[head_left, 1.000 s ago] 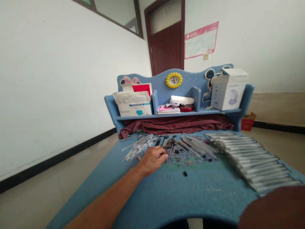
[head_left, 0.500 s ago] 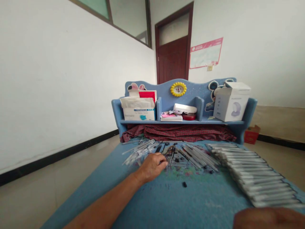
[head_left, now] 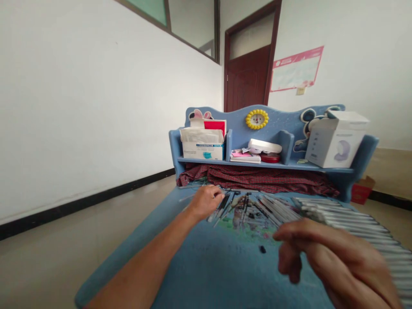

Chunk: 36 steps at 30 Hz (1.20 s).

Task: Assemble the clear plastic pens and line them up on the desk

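Observation:
My left hand (head_left: 207, 201) reaches over the left part of the pens, its fingers curled down; whatever they pinch is hidden. Beside its fingertips lie clear pen barrels and dark pen parts (head_left: 222, 206). My right hand (head_left: 341, 253), blurred, hangs over the right of the table with its fingers apart and nothing visible in them. Behind it is a long row of whitish pens (head_left: 363, 219), partly covered by the hand. A loose bundle of clear barrels (head_left: 278, 210) fans out between the hands. One small black cap (head_left: 262, 249) lies in front.
The blue table (head_left: 222, 274) has a shelf (head_left: 270, 165) at the back, bearing a mask box (head_left: 202, 150), papers (head_left: 246, 158), a red tin (head_left: 270, 158) and a white carton (head_left: 334, 141). A checked cloth (head_left: 257, 178) is bunched under the shelf.
My right hand has come up from the bottom right edge to above the table. My left hand has shifted farther back over the left-hand pens. The view has turned slightly left.

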Motion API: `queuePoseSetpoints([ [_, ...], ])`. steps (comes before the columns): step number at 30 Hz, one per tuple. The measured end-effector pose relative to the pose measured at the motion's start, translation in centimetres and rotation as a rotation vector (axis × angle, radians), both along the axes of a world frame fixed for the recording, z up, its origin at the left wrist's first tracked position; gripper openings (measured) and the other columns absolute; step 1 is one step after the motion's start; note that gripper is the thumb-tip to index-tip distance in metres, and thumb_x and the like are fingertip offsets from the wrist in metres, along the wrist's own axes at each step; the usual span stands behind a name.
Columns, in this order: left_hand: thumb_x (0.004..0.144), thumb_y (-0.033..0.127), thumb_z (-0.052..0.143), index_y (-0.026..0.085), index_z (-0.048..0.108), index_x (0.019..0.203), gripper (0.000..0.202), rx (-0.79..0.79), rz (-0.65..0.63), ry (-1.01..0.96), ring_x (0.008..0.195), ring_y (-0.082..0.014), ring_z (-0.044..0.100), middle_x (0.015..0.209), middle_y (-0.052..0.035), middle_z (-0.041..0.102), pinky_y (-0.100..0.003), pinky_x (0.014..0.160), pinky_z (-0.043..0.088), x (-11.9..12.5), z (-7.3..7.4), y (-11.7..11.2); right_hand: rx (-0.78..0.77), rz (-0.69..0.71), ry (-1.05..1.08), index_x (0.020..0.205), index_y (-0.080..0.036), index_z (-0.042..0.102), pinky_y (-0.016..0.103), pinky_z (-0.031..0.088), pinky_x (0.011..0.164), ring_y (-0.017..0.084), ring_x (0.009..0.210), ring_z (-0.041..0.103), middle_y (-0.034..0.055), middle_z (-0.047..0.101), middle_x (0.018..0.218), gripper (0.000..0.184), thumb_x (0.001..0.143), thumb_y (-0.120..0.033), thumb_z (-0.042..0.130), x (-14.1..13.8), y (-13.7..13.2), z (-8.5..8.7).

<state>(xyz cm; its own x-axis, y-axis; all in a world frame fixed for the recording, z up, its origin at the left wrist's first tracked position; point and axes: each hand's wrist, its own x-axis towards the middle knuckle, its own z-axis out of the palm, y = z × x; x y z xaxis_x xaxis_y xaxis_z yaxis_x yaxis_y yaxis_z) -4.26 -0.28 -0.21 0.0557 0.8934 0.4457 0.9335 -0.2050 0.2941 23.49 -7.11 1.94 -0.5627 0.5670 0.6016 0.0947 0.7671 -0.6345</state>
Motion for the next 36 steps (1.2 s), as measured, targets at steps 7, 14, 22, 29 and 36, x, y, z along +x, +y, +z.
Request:
queuePoseSetpoints([
  [7,0.074,0.023,0.052,0.014,0.068,0.068,0.019,-0.208,0.203,0.088,0.061,-0.0135,0.055,0.060,-0.0011,0.061,-0.022,0.057,0.036,-3.8,0.4,0.6,-0.123,-0.182,-0.343,0.062,-0.018,0.055,0.020,0.035,0.046,0.010,0.049,0.050,-0.0021,0.053,0.054,0.033,0.085,-0.039,0.043,-4.6,6.6,-1.3],
  [14,0.073,0.024,0.054,0.016,0.069,0.071,0.017,-0.290,0.127,0.129,0.061,-0.0130,0.056,0.064,-0.0010,0.063,-0.021,0.055,0.035,-2.6,-1.9,0.9,0.004,-0.312,-0.640,0.062,-0.019,0.061,0.021,0.030,0.049,0.011,0.051,0.051,-0.0001,0.058,0.055,0.024,0.079,-0.027,0.046,-5.7,11.5,-3.5],
  [22,0.069,0.024,0.052,0.017,0.065,0.063,0.016,-0.428,0.052,0.287,0.054,-0.0133,0.050,0.058,-0.0006,0.058,-0.023,0.049,0.028,-1.7,-0.7,-0.2,0.057,-0.352,-0.637,0.076,-0.021,0.067,0.024,0.034,0.058,0.014,0.062,0.058,0.0034,0.066,0.069,0.028,0.085,-0.032,0.043,-5.5,12.3,-6.1],
  [29,0.070,0.026,0.054,0.018,0.065,0.065,0.014,-0.457,0.087,0.297,0.057,-0.0139,0.052,0.062,-0.0010,0.060,-0.023,0.049,0.027,-2.2,-0.8,0.0,0.070,-0.426,-0.770,0.080,-0.021,0.064,0.026,0.035,0.060,0.017,0.067,0.060,0.0038,0.065,0.071,0.024,0.085,-0.031,0.042,-4.3,12.9,-6.5],
  [36,0.077,0.027,0.051,0.019,0.062,0.069,0.016,-0.296,0.004,0.268,0.067,-0.0157,0.056,0.070,-0.0028,0.061,-0.024,0.059,0.036,0.3,-1.5,-0.5,0.101,-0.476,-0.862,0.082,-0.022,0.062,0.027,0.034,0.058,0.020,0.069,0.062,0.0048,0.066,0.072,0.024,0.085,-0.031,0.040,-4.0,12.9,-6.4],
])
